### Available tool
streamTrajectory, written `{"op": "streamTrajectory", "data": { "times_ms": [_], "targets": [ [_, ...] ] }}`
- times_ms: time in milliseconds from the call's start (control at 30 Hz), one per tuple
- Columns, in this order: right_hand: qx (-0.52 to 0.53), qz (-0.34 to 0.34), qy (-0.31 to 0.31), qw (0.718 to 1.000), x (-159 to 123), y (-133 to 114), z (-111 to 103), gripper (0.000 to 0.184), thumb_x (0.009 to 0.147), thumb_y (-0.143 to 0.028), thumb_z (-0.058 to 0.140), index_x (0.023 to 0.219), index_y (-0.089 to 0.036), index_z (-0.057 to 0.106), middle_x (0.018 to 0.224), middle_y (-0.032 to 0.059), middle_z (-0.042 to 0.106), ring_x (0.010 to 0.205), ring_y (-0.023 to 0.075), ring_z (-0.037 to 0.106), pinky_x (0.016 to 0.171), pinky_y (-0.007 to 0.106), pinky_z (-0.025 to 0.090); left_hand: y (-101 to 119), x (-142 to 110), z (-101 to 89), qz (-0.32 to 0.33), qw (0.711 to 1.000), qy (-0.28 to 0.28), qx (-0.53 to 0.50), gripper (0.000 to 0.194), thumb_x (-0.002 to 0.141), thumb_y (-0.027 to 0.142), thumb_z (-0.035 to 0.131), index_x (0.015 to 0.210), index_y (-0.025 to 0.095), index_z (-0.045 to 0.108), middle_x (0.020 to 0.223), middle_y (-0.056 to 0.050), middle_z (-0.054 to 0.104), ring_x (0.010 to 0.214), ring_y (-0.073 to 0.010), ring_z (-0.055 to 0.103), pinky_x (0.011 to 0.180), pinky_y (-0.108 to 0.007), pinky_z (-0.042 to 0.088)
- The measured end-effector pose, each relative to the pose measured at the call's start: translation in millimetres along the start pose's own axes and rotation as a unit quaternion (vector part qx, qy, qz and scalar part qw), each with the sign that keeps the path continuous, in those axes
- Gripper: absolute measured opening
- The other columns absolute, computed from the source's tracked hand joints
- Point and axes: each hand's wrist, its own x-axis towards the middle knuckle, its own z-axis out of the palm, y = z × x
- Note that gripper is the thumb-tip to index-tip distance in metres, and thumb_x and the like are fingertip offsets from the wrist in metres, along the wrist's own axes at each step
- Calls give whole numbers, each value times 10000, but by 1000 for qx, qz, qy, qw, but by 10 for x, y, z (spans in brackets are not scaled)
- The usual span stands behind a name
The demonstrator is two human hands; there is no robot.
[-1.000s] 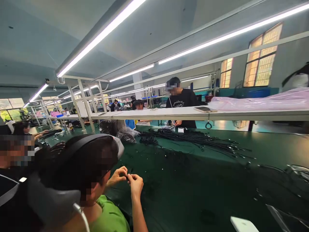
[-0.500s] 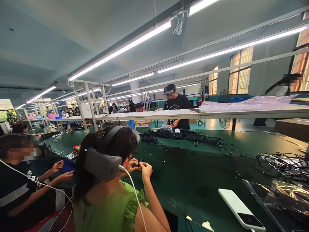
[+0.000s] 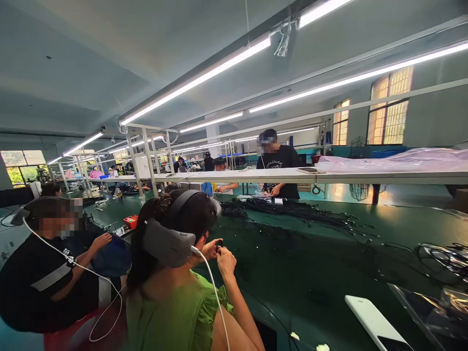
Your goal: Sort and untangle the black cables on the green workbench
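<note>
Neither my left hand nor my right hand shows in the head view. Closest to me on the green table (image 3: 285, 278) lies a white device like a power bank (image 3: 369, 314), with a dark panel at its near end. A clear plastic bag (image 3: 417, 312) rests to its right. The hands (image 3: 221, 253) at mid-picture belong to a co-worker in a green top (image 3: 168, 307); they hold a small dark piece too small to name. Long black cables (image 3: 314, 210) lie in a bundle at the table's far side.
A white shelf (image 3: 234, 176) runs above the table, with pink plastic sheeting (image 3: 387, 161) on it. Loops of black cable (image 3: 440, 258) lie at right. Another co-worker in black (image 3: 44, 278) sits at left, and a standing person (image 3: 280, 163) works across the table.
My view has turned left, so the scene sits further right in the picture. The person at the far right has left the view. The green-topped co-worker's fingers have shifted slightly.
</note>
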Motion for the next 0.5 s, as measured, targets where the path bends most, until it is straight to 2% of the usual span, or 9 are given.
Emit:
{"op": "streamTrajectory", "data": {
  "times_ms": [67,133,200,300,400,500],
  "targets": [
    [18,-13,4,1000,19,-23,-95,267,809,-406,380,944,-327,596,971,55,653,930,205,578,733,307,408,-65,26,-14,39,998,49,7,240,677,500,456,753,322,598,553,7,515,510,-121,516,400,-230,347],
    [48,-34,12,998,88,-82,-254,374,804,-414,286,1052,-325,551,1012,58,648,959,183,572,754,279,392,-99,40,-34,60,994,86,11,246,742,399,369,744,283,586,555,25,511,495,-93,489,416,-214,354],
    [87,-68,18,994,202,-179,-427,467,805,-412,204,1188,-300,445,1145,42,589,1025,125,537,794,225,366,-103,60,-50,56,993,102,18,311,776,326,272,725,267,574,558,34,510,479,-80,460,408,-202,338],
    [141,-107,1,984,400,-356,-573,527,789,-459,194,1255,-286,369,1241,33,525,1048,71,513,779,156,352,-76,109,-52,36,993,109,39,394,797,326,193,678,246,561,542,37,495,420,-79,391,367,-200,283],
    [184,-99,-30,977,511,-478,-493,615,773,-527,212,1267,-196,371,1082,105,625,851,91,603,667,169,391,-36,138,-23,30,992,101,68,369,791,358,242,601,242,535,466,55,426,374,-79,335,358,-204,264],
    [223,-70,-59,970,407,-469,-239,605,768,-557,281,1220,-185,435,853,104,692,602,95,612,541,192,391,7,105,21,53,991,65,102,272,754,406,364,643,243,552,465,63,426,414,-85,405,411,-232,323]
  ]
}}
